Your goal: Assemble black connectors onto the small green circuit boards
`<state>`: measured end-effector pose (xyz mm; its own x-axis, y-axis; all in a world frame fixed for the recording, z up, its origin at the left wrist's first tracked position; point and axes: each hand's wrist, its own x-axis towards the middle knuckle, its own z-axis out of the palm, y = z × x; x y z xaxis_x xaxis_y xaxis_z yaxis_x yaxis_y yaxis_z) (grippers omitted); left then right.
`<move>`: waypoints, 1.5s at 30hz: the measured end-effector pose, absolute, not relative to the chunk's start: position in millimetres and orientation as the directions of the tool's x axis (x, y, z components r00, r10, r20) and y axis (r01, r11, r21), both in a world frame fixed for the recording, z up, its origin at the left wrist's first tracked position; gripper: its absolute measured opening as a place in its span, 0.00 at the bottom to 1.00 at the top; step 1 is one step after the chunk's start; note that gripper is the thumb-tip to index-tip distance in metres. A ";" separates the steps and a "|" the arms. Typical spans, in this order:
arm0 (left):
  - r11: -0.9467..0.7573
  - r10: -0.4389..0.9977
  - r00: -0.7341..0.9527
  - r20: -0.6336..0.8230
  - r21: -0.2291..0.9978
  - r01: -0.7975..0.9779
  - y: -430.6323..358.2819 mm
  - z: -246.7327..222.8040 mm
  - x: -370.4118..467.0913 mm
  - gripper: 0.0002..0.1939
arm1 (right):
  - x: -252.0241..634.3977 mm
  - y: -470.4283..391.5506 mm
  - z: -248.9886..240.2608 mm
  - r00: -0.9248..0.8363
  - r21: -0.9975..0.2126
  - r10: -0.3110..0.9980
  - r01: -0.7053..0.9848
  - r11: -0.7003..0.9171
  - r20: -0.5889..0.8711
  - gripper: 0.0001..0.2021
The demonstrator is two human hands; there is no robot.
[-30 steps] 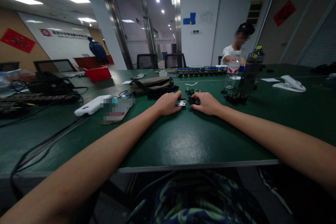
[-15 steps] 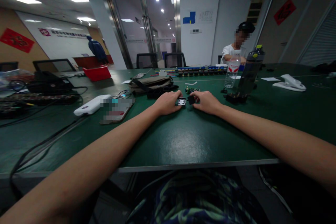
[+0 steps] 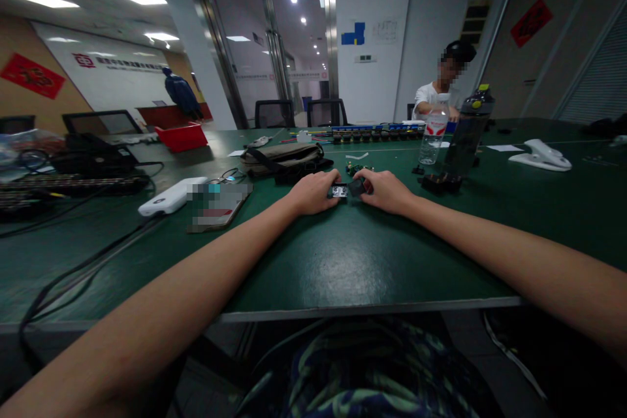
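Between thumb and fingers, my left hand (image 3: 314,192) pinches a small silvery part (image 3: 339,191) with dark round details. My right hand (image 3: 388,191) is closed on a small black block (image 3: 356,187), held just right of the silvery part. A narrow gap seems to lie between the two pieces. Both hands are low over the green table (image 3: 343,261). Right behind them lies a small green circuit board (image 3: 353,169), partly hidden by my right hand.
Left of my hands are a grey bag (image 3: 281,160), a phone (image 3: 220,208) and a white device (image 3: 172,196) with cables. To the right stand a clear bottle (image 3: 433,137) and a dark bottle (image 3: 467,134) beside black parts (image 3: 441,183). A person (image 3: 438,95) sits across the table.
The black block in my right hand has turned slightly and shows a greyer face. My left hand has hardly moved.
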<state>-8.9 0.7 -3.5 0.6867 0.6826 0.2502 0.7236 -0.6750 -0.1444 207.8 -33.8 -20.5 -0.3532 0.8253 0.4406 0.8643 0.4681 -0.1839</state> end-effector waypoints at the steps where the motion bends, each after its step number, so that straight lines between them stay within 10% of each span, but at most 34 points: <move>1: -0.677 0.682 0.688 0.250 -0.141 0.722 0.7 -3.5 -9.0 0.19 | 207.7 -33.9 -20.4 -0.354 -0.183 0.826 0.865 0.468 0.438 0.20; 45: -0.701 0.658 0.710 0.251 -0.140 0.699 4.1 -6.3 -11.5 0.19 | 207.7 -26.0 -30.3 -0.564 -0.087 0.752 0.778 0.623 0.342 0.15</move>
<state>-11.5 4.1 -6.3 0.7102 0.6578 0.2508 0.6990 -0.7013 -0.1400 207.7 -26.0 -30.3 -0.5636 0.7518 0.3423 0.7776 0.6226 -0.0871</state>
